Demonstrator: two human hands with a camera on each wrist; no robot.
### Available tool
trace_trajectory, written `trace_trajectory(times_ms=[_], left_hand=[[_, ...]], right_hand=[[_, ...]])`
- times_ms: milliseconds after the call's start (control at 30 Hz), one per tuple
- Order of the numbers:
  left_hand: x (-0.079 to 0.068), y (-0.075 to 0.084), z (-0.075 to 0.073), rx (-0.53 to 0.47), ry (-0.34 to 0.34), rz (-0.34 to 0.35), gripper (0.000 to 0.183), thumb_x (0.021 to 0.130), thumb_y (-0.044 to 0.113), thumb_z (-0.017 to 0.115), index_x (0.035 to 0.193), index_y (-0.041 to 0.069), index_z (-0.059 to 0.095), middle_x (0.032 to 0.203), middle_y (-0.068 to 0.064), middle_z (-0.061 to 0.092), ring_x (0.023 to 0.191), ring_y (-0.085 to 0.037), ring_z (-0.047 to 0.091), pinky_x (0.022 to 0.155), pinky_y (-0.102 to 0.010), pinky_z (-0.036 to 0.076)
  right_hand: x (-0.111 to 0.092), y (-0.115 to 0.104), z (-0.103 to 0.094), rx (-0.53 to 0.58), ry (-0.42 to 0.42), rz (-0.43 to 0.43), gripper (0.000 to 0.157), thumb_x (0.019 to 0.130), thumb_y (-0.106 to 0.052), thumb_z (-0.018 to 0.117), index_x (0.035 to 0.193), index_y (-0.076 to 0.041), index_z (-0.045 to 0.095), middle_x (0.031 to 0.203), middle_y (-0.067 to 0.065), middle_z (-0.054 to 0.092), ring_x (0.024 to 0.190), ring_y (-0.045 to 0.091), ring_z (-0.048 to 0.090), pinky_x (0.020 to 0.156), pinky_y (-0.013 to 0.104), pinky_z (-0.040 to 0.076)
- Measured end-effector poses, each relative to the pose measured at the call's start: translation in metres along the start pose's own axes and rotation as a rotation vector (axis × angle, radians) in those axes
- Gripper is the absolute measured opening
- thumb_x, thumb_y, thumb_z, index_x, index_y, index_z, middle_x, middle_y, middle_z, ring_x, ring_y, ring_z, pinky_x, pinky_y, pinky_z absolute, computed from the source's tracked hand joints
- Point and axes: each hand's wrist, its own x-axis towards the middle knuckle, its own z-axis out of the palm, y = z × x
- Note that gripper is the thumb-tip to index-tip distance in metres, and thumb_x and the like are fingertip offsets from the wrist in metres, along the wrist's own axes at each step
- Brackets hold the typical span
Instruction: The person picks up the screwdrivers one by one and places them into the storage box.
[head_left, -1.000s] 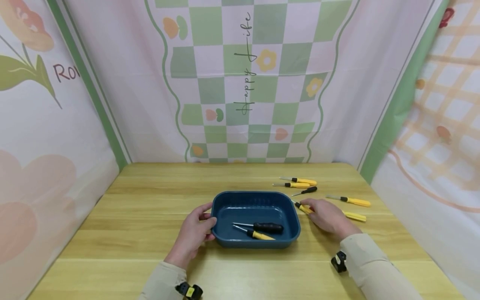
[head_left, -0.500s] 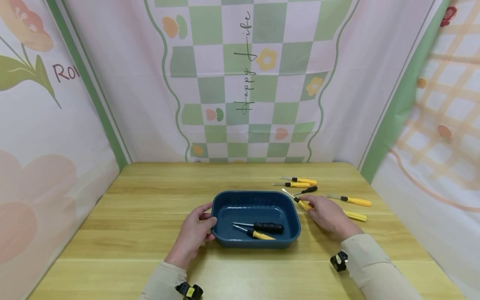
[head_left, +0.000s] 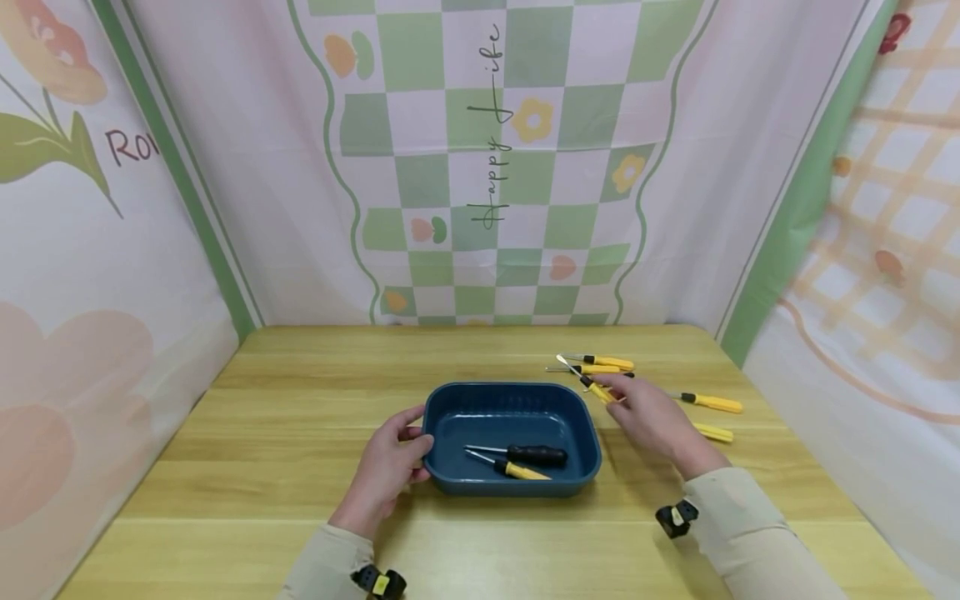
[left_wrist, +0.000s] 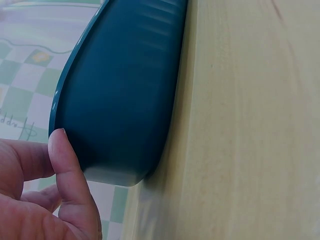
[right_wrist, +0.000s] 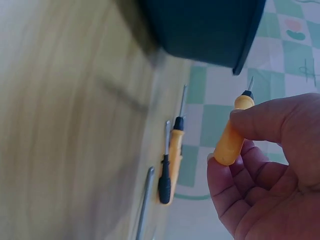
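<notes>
A dark blue plastic box [head_left: 513,488] stands on the table. My left hand [head_left: 392,457] holds its left end, thumb at the rim and fingers along the outer wall, as the left wrist view also shows. Inside lie a black-handled screwdriver [head_left: 536,455] and a yellow-handled one [head_left: 522,472]. To the right of the box, my right hand [head_left: 651,417] pinches another yellow-handled screwdriver [right_wrist: 231,140] between thumb and fingers. In the right wrist view it is raised off the table, its shaft pointing away from the palm.
Behind the right hand lie two yellow-handled screwdrivers [head_left: 609,362] and a small black one [right_wrist: 165,180], mostly hidden in the head view. Two more yellow handles, one back [head_left: 712,403] and one nearer [head_left: 714,433], are at the right. Printed curtains [head_left: 300,208] surround the wooden table [head_left: 225,500].
My right hand has lifted the yellow-handled screwdriver and shifted it slightly back; its tip now overlaps the ones behind. The left hand and the box have stayed put.
</notes>
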Motion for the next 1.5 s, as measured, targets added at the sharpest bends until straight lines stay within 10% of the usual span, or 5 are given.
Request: trace_trajectory(times_ms=[1500], left_hand=[[-0.004,0.002,0.002,-0.006,-0.013,0.024,0.051,0.103,0.008,0.061,0.154,0.01,0.05,0.13,-0.018,0.051,0.069,-0.021,0.059,0.059,-0.026,0.057]], right_hand=[[0.007,-0.052,-0.001,0.042,-0.035,-0.097,0.046,0.101,-0.007,0.062,0.146,-0.016,0.061,0.134,0.017,0.067,0.102,0.025,0.068,0.09,0.051,0.058]])
